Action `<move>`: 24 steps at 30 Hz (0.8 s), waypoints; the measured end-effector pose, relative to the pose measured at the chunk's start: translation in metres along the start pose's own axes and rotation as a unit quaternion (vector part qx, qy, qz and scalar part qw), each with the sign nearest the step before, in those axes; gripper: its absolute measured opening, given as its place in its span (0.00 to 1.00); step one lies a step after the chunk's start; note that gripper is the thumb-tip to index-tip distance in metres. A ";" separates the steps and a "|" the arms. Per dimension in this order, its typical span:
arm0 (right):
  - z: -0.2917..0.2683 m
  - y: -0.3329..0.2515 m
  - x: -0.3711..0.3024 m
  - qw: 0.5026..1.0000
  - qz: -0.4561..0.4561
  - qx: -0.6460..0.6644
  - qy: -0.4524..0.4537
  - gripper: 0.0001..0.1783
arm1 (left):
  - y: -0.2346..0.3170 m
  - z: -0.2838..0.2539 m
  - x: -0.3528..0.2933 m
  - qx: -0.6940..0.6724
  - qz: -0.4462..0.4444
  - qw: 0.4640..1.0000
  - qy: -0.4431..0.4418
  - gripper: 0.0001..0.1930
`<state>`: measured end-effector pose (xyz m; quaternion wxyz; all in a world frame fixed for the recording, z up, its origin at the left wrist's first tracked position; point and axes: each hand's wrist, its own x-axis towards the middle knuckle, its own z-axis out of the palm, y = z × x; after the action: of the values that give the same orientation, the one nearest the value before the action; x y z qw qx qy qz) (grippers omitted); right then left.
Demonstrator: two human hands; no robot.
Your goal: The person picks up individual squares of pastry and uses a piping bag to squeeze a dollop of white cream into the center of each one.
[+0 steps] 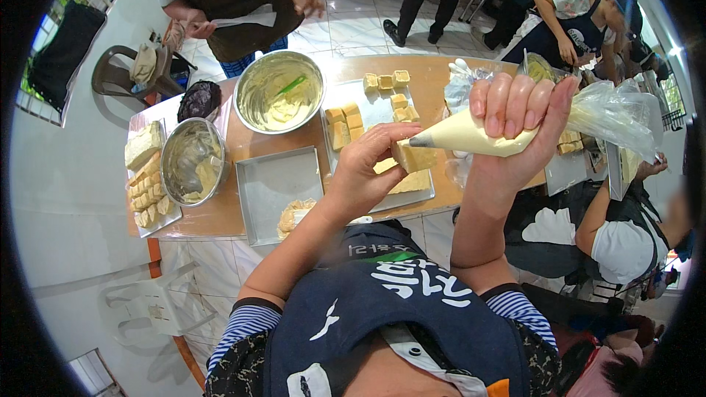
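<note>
My left hand (362, 170) holds a small block of bread (418, 159) between thumb and fingers, above the table. My right hand (518, 114) is wrapped round a clear piping bag (465, 134) full of pale yellow cream, its twisted loose end trailing to the right. The bag's metal tip (421, 142) points left and meets the top of the bread block; whether cream is coming out cannot be made out. Below and beyond my hands, a tray (358, 94) carries several cut bread blocks (346, 119) and some hollowed bread cubes (385, 81).
Left of my hands stand a large steel bowl (243, 114) of cream with a green spatula (292, 86), a second cream-smeared bowl (166, 169), a metal tray (246, 206) and a tray of bread (143, 176). A person in a dark apron (228, 0) stands across the table; others work at right.
</note>
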<state>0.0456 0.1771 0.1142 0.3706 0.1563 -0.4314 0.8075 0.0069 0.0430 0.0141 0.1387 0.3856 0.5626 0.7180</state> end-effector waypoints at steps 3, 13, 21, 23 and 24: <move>0.000 -0.001 0.000 1.000 0.001 0.000 0.001 0.27 | 0.002 0.001 0.000 -0.004 0.002 1.000 0.003 0.21; -0.001 -0.004 0.001 1.000 -0.003 0.006 -0.002 0.27 | 0.004 -0.001 0.000 -0.010 -0.014 1.000 -0.026 0.21; -0.002 -0.007 0.001 1.000 -0.009 0.009 0.002 0.27 | 0.005 0.001 0.000 -0.022 -0.020 0.999 -0.025 0.21; -0.004 -0.008 0.001 1.000 -0.008 0.006 -0.001 0.27 | 0.006 0.002 0.000 -0.020 -0.022 0.999 -0.025 0.21; -0.005 -0.008 0.001 1.000 -0.007 0.003 -0.003 0.27 | 0.006 0.002 0.000 -0.018 -0.025 0.999 -0.024 0.21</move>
<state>0.0515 0.1846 0.1165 0.3749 0.1630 -0.4292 0.8054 0.0103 0.0421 0.0199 0.1773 0.3861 0.5552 0.7150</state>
